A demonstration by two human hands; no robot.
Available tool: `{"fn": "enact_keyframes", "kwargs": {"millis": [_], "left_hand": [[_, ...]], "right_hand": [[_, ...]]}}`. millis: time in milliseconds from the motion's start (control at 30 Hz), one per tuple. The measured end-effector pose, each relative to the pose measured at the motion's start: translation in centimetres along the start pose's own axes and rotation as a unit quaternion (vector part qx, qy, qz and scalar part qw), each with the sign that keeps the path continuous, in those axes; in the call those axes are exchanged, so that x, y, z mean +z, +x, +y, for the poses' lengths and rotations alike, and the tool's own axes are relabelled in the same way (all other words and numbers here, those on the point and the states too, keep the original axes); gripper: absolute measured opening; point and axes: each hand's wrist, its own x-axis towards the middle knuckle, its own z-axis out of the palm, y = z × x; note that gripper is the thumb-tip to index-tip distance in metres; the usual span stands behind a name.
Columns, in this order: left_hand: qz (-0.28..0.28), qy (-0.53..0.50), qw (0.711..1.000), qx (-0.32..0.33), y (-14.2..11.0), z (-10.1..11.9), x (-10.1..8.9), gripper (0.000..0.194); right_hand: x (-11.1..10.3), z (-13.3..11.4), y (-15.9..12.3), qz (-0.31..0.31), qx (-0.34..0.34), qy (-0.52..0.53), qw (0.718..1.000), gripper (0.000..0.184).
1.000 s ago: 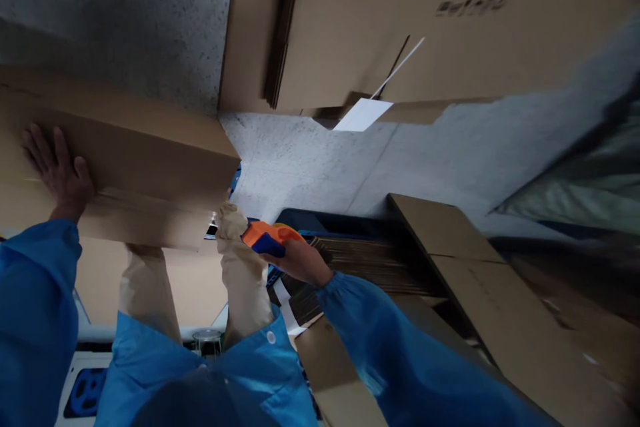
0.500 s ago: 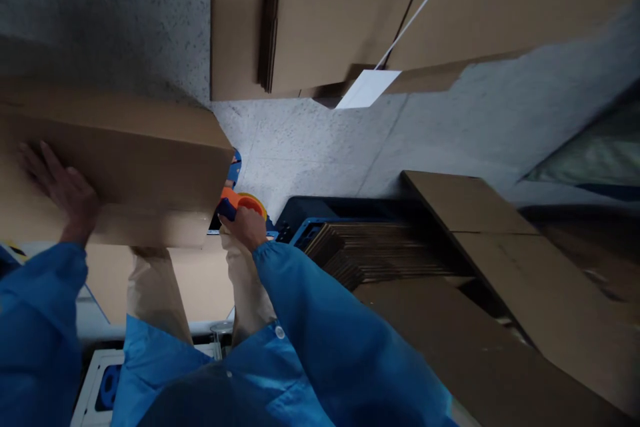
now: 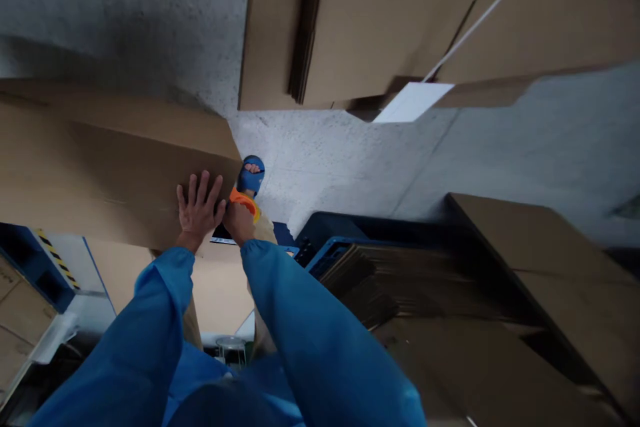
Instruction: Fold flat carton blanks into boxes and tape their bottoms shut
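Observation:
A large cardboard box takes up the left side of the head view. My left hand lies on its face near the right edge, fingers spread flat. Close beside it, at the box's right end, my right hand is closed around an orange tape dispenser. The dispenser sits against the box's edge, and my fingers hide its handle. Whether a strip of tape runs onto the box I cannot make out.
Stacked flat cardboard stands at the top, with a white sheet on its edge. Folded cartons lie on a dark blue pallet at right. A sandalled foot is on the concrete floor. Boxes sit at lower left.
My left hand has slid right along the box, close to my right hand. The right hand with the tape dispenser stays at the box's right end. The view has shifted.

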Motion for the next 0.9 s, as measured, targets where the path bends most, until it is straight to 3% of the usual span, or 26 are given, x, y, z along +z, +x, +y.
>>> {"fn": "enact_keyframes", "kwargs": {"millis": [100,200,300,400,533,667,767,900], "left_hand": [[0.008,-0.013,1.000,0.014,-0.4,0.3,-0.2,0.050],[0.027,-0.072,0.997,0.009,-0.7,1.0,-2.0,0.048],[0.051,-0.200,0.978,-0.008,-1.5,1.3,-5.8,0.050],[-0.005,-0.363,0.931,-0.031,-3.2,0.4,-11.0,0.057],[-0.139,-0.489,0.861,-0.027,-6.0,-3.4,-17.7,0.062],[-0.171,-0.533,0.827,-0.047,-9.1,-9.2,-21.8,0.048],[-0.162,-0.561,0.809,-0.070,-11.2,-13.8,-22.7,0.037],[-0.173,-0.614,0.766,-0.080,-13.0,-19.2,-21.6,0.030]], "right_hand": [[-0.9,0.9,0.1,0.018,-0.004,-0.017,1.000,0.048],[-3.0,3.2,-2.2,0.048,0.025,-0.042,0.998,0.054],[-5.6,5.3,-6.9,0.105,0.069,-0.020,0.992,0.055],[-7.1,5.3,-13.3,0.157,0.052,0.016,0.986,0.048],[-5.9,0.5,-20.3,0.108,-0.047,0.030,0.993,0.046],[-2.3,-6.7,-23.1,0.044,-0.111,0.021,0.993,0.045],[0.4,-11.1,-23.8,0.030,-0.118,0.007,0.993,0.043],[3.6,-15.2,-24.7,0.003,-0.106,-0.036,0.994,0.042]]}}
